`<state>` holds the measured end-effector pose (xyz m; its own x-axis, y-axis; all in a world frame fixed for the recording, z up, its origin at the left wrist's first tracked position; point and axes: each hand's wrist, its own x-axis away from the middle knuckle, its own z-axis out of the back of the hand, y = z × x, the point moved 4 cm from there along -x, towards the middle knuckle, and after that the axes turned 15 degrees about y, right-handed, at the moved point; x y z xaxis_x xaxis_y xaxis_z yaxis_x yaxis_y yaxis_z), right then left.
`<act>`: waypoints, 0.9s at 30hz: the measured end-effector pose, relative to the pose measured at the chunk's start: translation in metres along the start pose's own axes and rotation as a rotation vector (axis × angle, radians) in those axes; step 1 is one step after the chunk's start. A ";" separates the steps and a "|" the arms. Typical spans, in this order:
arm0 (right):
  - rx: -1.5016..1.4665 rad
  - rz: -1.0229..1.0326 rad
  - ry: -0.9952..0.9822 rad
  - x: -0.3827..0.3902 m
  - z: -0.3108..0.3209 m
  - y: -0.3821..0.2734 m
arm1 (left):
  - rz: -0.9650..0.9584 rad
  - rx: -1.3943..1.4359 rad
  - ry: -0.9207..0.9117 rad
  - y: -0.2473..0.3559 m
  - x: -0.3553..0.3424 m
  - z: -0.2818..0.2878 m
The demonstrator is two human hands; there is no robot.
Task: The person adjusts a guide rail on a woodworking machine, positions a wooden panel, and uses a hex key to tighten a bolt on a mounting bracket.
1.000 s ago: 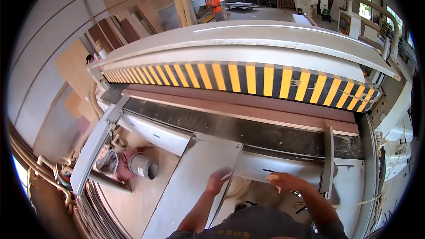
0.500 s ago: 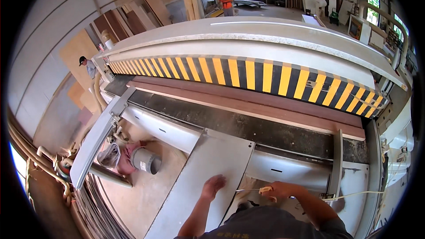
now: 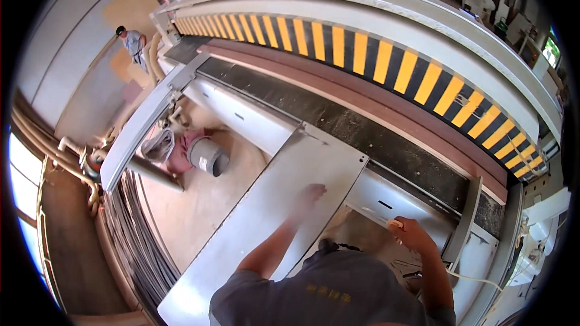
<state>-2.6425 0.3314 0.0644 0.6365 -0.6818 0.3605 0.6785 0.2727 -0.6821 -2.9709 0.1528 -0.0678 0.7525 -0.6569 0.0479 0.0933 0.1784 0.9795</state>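
The right hand [image 3: 414,234] is closed round a small tan object [image 3: 396,224], too small to identify, at its ten o'clock. Also toward ten, farther off, the blurred left hand [image 3: 313,194] is over a flat silver metal table [image 3: 289,176]; finger spread and contact cannot be told. From the left hand, a long reddish-brown board [image 3: 386,111] lies at one o'clock, beneath a black-and-yellow striped beam [image 3: 384,61]; a grey cylindrical bucket [image 3: 208,157] lies at ten.
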 end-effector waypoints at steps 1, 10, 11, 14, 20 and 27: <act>0.001 0.000 -0.010 -0.001 -0.006 0.004 | -0.066 -0.132 0.127 0.045 0.013 -0.007; 0.043 0.195 -0.123 -0.015 -0.056 -0.057 | -0.588 -0.394 -0.529 0.130 0.058 -0.053; 0.050 0.198 -0.210 -0.017 -0.058 -0.058 | -0.538 -0.389 -0.495 0.128 0.053 -0.047; 0.023 0.192 -0.372 -0.029 -0.057 -0.053 | -0.593 -0.296 -0.337 0.119 0.045 -0.028; -0.033 -0.094 -0.469 -0.064 -0.045 -0.050 | -0.550 -0.227 -0.226 0.096 0.018 -0.009; 0.109 -0.130 0.005 -0.168 0.086 -0.056 | -0.395 -0.751 0.569 -0.039 -0.038 0.118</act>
<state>-2.7563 0.4891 0.0967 0.5390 -0.7192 0.4384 0.7910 0.2535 -0.5568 -3.0803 0.0846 -0.0850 0.7594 -0.3580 -0.5433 0.6392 0.5664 0.5202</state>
